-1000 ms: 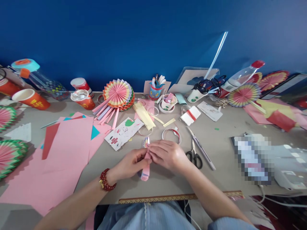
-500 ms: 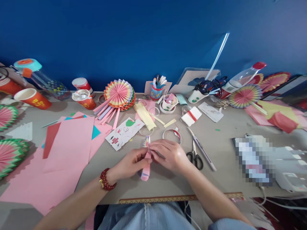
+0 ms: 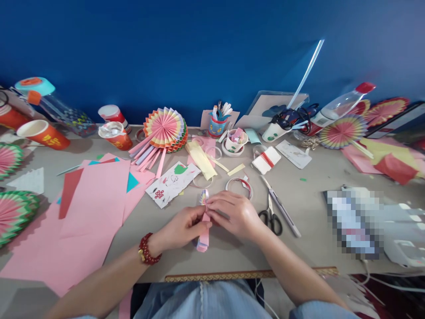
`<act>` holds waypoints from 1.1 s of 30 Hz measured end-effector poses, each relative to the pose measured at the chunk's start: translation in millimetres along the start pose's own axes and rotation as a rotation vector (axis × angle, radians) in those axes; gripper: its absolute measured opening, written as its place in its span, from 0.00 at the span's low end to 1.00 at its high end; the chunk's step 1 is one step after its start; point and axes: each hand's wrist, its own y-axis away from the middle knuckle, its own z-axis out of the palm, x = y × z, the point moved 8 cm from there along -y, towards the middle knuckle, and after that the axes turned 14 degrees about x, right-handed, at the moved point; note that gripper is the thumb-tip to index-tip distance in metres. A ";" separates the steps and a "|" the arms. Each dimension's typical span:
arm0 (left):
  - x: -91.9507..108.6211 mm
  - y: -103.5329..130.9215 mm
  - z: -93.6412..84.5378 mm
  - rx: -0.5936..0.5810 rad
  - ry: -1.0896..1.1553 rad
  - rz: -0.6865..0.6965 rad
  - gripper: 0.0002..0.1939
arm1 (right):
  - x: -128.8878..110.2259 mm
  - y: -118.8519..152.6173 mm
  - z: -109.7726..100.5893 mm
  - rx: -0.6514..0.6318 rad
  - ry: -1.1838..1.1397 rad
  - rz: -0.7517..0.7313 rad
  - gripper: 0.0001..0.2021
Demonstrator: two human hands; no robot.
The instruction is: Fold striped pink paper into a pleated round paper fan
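Note:
A narrow bundle of pleated pink and lilac paper (image 3: 203, 243) lies between my hands near the table's front edge. My left hand (image 3: 182, 228) pinches its middle between thumb and fingers. My right hand (image 3: 234, 215) is closed on the same folded paper from the other side, its fingertips at the upper part. Above the fingers shows the striped, fanned end of the bundle. Beyond my right hand a roll of tape (image 3: 239, 188) lies flat. Right of that hand are black-handled scissors (image 3: 270, 217) and a grey utility knife (image 3: 283, 212).
Pink paper sheets (image 3: 93, 204) cover the left side. Finished paper fans (image 3: 165, 126) stand at the back. A cup of scraps (image 3: 236, 141), a pen holder (image 3: 217, 126), orange paper cups (image 3: 44, 134) and a plastic bottle (image 3: 341, 108) line the blue wall. A blurred phone (image 3: 353, 223) lies right.
The view has shifted very slightly. Both hands keep their hold on the pleated paper, with hardly any movement of the fingers.

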 end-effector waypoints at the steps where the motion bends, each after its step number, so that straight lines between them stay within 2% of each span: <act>1: -0.2 -0.1 0.2 -0.004 0.001 0.002 0.10 | 0.3 -0.5 -0.4 -0.008 -0.015 0.010 0.04; 11: 0.6 -0.5 0.9 0.005 -0.039 0.038 0.10 | -10.3 2.2 -2.2 0.040 0.134 -0.155 0.04; 17: -1.4 -0.5 1.6 -0.014 0.001 0.009 0.11 | -8.5 3.0 -2.2 0.042 0.116 -0.156 0.05; 22: 7.9 0.0 3.1 -0.049 0.078 0.007 0.11 | -7.7 3.8 -2.8 -0.019 0.088 -0.180 0.07; 26: 7.6 0.7 2.5 -0.047 0.032 0.019 0.10 | -11.2 3.7 -0.2 -0.038 0.132 -0.205 0.07; 29: 4.4 0.5 2.2 -0.033 -0.012 0.018 0.10 | -12.1 4.5 3.3 -0.021 0.197 -0.215 0.07; 33: 6.3 1.2 6.0 -0.069 0.028 0.011 0.11 | -10.2 4.1 2.6 0.008 0.198 -0.204 0.09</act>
